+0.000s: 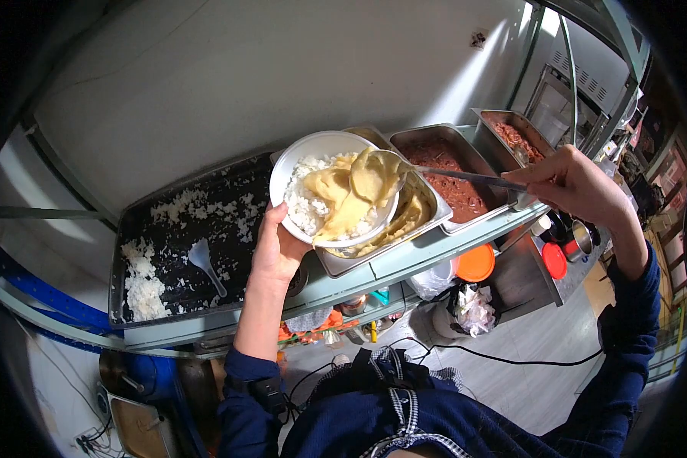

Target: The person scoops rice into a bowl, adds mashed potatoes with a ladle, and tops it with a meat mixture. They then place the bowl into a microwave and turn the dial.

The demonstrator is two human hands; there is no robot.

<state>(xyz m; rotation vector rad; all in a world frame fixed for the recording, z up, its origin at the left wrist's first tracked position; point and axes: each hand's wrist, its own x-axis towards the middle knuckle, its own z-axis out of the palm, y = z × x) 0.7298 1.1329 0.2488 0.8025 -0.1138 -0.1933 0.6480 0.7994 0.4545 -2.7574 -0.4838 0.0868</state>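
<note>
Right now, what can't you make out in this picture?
All in the head view:
Left hand: fingers beneath the white bowl, hidden by it.
Steel pan of yellow food: partly covered by the bowl.
Wall sticker: too small to read.

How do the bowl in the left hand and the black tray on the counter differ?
The bowl is round and white; the black tray is four-sided and much larger. The bowl is held up by the left hand, while the tray rests on the counter. The bowl has a yellow mash over its rice; the tray shows only scattered rice and a pale scoop. Both contain white rice.
</note>
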